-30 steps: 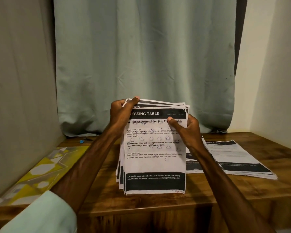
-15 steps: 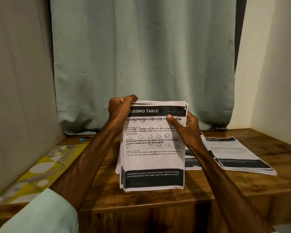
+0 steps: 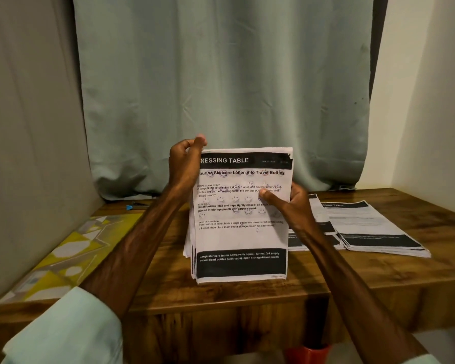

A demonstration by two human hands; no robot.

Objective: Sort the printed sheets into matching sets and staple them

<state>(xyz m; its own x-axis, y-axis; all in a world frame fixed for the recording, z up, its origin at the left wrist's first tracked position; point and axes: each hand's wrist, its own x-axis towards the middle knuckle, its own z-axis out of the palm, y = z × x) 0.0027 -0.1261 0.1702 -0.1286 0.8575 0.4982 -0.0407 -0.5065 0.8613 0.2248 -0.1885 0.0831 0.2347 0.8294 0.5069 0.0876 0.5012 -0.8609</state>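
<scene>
A stack of printed sheets stands upright on its lower edge on the wooden table. Its front page reads "DRESSING TABLE", with black bands at top and bottom. My left hand grips the stack's top left corner, fingers curled over the upper edge. My right hand holds the right edge, thumb pressed on the front page. Two flat piles of similar printed sheets lie on the table to the right. No stapler shows clearly.
A yellow and white patterned board lies along the table's left side by a grey wall. A small blue object sits at the back left. A pale green curtain hangs behind. Something red shows below the table's front edge.
The fanned top edges of the sheets have been squared into one neat stack. My right hand slid lower along the right edge, and my left hand closed over the top left corner.
</scene>
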